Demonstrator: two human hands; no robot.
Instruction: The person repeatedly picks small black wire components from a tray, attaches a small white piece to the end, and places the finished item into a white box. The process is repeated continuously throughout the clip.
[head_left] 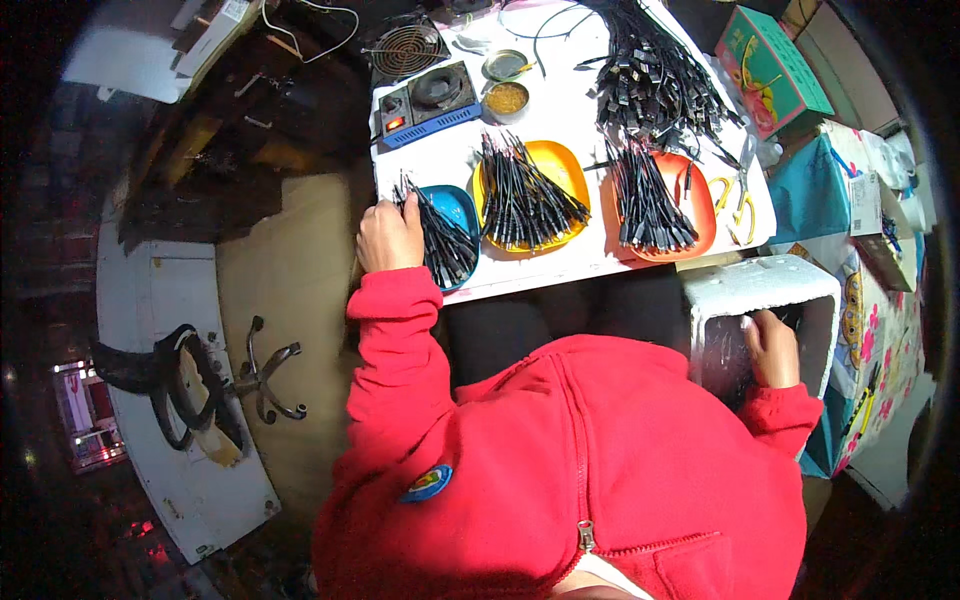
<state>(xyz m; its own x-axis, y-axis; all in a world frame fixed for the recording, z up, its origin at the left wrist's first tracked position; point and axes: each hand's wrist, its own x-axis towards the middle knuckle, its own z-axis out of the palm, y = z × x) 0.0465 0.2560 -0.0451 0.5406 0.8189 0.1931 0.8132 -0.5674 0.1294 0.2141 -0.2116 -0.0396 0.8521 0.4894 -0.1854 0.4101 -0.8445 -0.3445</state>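
Cables lay bundled in the blue tray on the counter; light and springy, best pinched mid-bundle. Left hand curled on them; right hand gripped plastic film inside a foam box.

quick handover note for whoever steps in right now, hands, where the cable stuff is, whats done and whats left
Left hand: resting at the left edge of the blue tray, on its black cables; grip unclear.
Right hand: down off the table, reaching into the white foam box; what it touches is hidden.
Things: yellow tray and orange tray each hold a cable bundle; a big loose pile lies behind them.
Done: three trays loaded.
Left: the loose pile is still untrayed.
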